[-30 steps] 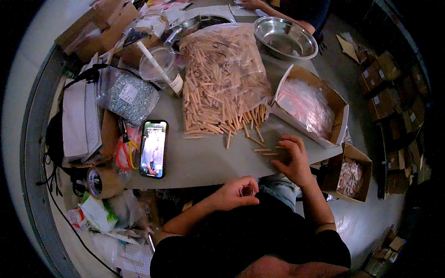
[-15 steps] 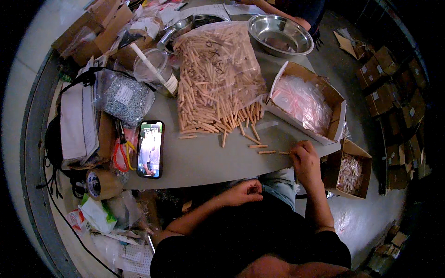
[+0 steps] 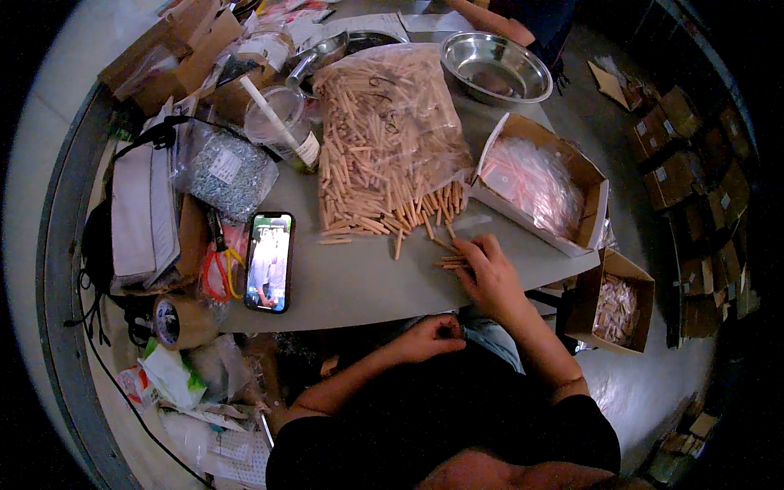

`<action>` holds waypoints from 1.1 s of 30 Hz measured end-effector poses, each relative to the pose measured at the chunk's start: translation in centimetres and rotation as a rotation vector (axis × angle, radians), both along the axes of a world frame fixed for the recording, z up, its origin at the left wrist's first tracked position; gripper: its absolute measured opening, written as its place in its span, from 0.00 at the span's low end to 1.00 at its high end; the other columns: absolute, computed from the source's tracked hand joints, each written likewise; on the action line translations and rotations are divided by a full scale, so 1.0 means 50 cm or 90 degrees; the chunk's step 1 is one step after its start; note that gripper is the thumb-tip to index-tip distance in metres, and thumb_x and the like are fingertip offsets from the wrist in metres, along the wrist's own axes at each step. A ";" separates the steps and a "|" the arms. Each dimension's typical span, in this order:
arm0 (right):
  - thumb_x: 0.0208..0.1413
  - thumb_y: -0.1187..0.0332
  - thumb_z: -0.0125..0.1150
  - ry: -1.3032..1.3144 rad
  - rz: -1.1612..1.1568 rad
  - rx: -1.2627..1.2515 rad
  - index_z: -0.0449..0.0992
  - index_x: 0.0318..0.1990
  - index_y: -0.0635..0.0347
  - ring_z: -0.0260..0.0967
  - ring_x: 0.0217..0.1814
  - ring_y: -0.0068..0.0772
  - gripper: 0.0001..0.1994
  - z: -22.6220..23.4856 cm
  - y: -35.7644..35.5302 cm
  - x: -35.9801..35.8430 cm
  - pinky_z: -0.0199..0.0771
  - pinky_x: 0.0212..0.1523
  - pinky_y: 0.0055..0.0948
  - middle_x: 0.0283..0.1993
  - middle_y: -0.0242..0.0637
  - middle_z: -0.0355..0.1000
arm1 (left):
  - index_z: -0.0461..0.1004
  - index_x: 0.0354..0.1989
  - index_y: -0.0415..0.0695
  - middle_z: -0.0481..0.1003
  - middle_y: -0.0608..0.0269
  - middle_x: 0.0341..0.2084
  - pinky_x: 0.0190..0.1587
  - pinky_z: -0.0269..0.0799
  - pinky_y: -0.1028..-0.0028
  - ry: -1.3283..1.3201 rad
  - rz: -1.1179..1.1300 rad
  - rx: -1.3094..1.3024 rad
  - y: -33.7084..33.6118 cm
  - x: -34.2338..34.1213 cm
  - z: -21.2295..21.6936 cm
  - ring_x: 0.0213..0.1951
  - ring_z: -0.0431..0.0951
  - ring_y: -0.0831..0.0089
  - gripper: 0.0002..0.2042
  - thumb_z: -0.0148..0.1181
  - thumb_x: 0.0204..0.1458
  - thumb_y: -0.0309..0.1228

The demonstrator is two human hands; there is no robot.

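My right hand (image 3: 492,279) is over the table near its front edge. Its thumb and fingers close around the ends of a few short wooden dowels (image 3: 450,262) bunched side by side. Just beyond them, more dowels spill from the mouth of a large clear plastic bag (image 3: 392,122) full of the same pieces. My left hand (image 3: 434,338) rests by my lap below the table edge, its fingers curled in. Whatever it may hold is hidden. A small clear plastic strip (image 3: 474,221) lies between the spilled dowels and a white carton.
The white carton (image 3: 488,200) on the right holds clear plastic bags. Below it, an open brown box (image 3: 645,302) contains small packed pieces. A steel bowl (image 3: 539,88) stands behind. Leftward are a lit phone (image 3: 269,304), scissors (image 3: 216,278), a bag of screws (image 3: 237,192) and a cup (image 3: 269,122).
My right hand has moved left along the table, and the scattered dowels near it are now bunched together. My left hand stays where it was. The view has shifted slightly.
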State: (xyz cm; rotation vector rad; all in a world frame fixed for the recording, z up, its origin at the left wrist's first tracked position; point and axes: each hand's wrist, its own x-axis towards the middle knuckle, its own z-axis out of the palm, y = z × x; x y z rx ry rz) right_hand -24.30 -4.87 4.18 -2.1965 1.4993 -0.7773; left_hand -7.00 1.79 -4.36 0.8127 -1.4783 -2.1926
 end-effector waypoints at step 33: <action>0.46 0.72 0.66 -0.172 0.277 -0.008 0.77 0.37 0.57 0.70 0.45 0.45 0.09 0.104 0.086 -0.094 0.73 0.44 0.39 0.43 0.39 0.73 | 0.68 0.45 0.39 0.74 0.59 0.35 0.41 0.71 0.69 -0.042 0.233 -0.335 -0.044 -0.023 0.207 0.38 0.75 0.67 0.17 0.66 0.50 0.30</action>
